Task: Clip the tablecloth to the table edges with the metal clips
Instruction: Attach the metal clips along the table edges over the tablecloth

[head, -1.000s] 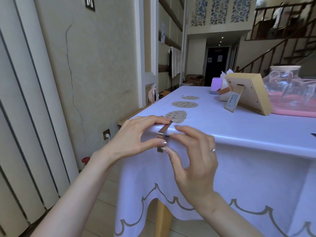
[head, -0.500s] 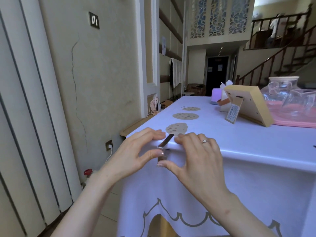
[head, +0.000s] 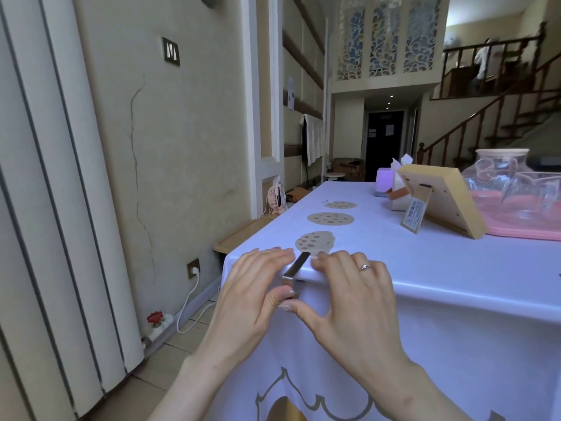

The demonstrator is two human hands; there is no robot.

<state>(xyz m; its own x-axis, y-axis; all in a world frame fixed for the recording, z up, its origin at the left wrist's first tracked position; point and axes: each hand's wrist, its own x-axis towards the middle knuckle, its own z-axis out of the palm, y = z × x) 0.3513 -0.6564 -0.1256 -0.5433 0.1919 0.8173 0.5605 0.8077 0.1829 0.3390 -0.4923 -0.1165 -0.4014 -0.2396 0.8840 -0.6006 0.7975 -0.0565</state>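
A pale lilac tablecloth [head: 425,268] with a scalloped grey border covers the table and hangs over its near edge. A metal clip [head: 296,265] sits over that edge near the left corner, its flat top strip lying on the cloth. My left hand [head: 252,293] has its fingers on the tabletop left of the clip and its thumb against the clip's lower part. My right hand [head: 349,293], wearing a ring, rests its fingers on the cloth right of the clip, with its thumb meeting the left thumb below the edge. The clip's lower part is mostly hidden by the thumbs.
A wooden photo frame [head: 440,202] stands on the table at the right, beside a pink tray [head: 522,229] with glass jugs and a tissue box [head: 397,189]. A cracked wall [head: 151,147] is close on the left, with a plugged socket [head: 193,268] low down.
The clip has gone further onto the table edge. My right hand's fingers have moved up from the hanging cloth onto the tabletop, and both thumbs have come together under the edge.
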